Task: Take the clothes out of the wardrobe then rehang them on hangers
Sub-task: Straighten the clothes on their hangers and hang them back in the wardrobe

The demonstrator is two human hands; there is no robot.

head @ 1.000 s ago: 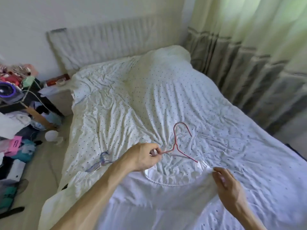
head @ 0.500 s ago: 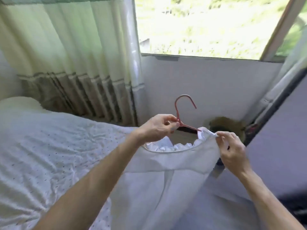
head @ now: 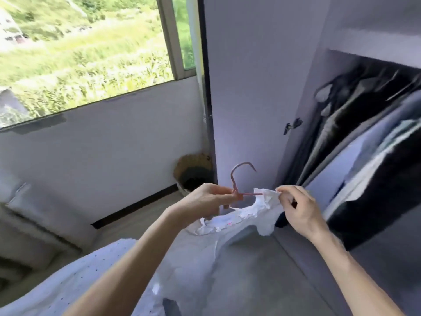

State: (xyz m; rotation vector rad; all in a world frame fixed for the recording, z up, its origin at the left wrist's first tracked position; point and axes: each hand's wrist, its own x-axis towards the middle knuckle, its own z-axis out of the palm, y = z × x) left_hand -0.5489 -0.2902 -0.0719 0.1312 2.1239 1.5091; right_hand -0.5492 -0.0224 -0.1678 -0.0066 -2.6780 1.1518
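Your left hand (head: 202, 201) is gripping a pink hanger (head: 233, 181), right hand (head: 300, 210) pinching a white garment (head: 264, 207); dark wardrobe clothes (head: 337, 124) are hanging just ahead.

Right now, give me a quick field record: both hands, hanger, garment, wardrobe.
left hand: grips pink hanger below its hook
right hand: pinches white garment at its ruffled shoulder
pink hanger: hook up, one arm inside that shoulder
white garment: held up, lower part hangs down
wardrobe: open, dark clothes hang inside

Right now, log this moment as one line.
phase: hanging | left hand: grips pink hanger neck | right hand: pinches white frilled top at hanger arm | wardrobe: open, dark clothes hanging
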